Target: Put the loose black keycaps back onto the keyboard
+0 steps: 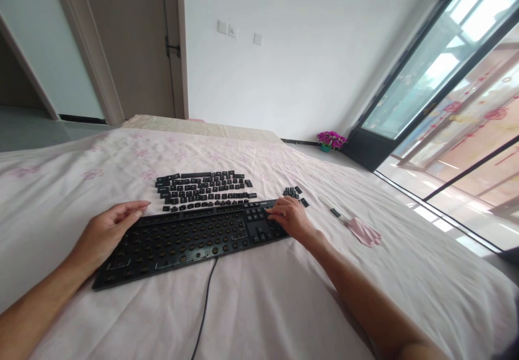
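A black computer keyboard [186,238] lies on the bed at a slant, its cable side towards me. Its main block has bare key sockets, while keycaps [255,215] sit on part of its right end. My left hand [111,230] rests by the keyboard's left end, fingers stretched out and thumb apart, holding nothing. Over the right end, my right hand [288,217] has its fingers pressed together at the keys; what is between the fingertips is hidden. Loose black keycaps [206,190] lie in rows beyond the keyboard, and a smaller group of keycaps [291,192] lies beyond my right hand.
A small tool with a dark end [335,212] and a pink cloth [365,231] lie to the right on the wrinkled bed sheet [259,306]. The black cable [206,300] runs towards me. Purple flowers [331,139] stand on the floor near the glass door [405,95].
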Demonstrator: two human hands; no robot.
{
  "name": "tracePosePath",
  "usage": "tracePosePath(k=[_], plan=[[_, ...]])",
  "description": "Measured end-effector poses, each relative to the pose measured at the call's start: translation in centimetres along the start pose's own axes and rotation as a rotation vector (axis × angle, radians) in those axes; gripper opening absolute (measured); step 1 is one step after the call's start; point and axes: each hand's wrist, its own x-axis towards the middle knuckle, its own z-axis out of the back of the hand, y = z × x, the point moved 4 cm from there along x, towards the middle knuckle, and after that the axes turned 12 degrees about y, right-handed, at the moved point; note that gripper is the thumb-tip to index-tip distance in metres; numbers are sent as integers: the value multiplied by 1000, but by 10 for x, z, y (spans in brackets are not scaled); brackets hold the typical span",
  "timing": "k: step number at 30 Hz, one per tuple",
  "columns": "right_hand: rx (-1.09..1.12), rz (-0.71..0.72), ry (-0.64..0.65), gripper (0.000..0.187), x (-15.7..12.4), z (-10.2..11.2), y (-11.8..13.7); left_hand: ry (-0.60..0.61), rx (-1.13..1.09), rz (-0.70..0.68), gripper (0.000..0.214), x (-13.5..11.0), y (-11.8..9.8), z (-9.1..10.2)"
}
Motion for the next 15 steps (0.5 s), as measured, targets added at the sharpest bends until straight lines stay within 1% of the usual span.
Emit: tracePosePath(k=[6, 12, 15], plan=[[-123, 58, 42, 23, -1, 2, 11, 9, -26, 10, 63, -3, -7, -3], [-105, 93, 21, 25, -2, 1, 6, 1, -30, 5, 63, -4, -6, -3], [-128, 106, 32, 28, -2, -1, 6, 0, -20, 6, 63, -3, -6, -2]])
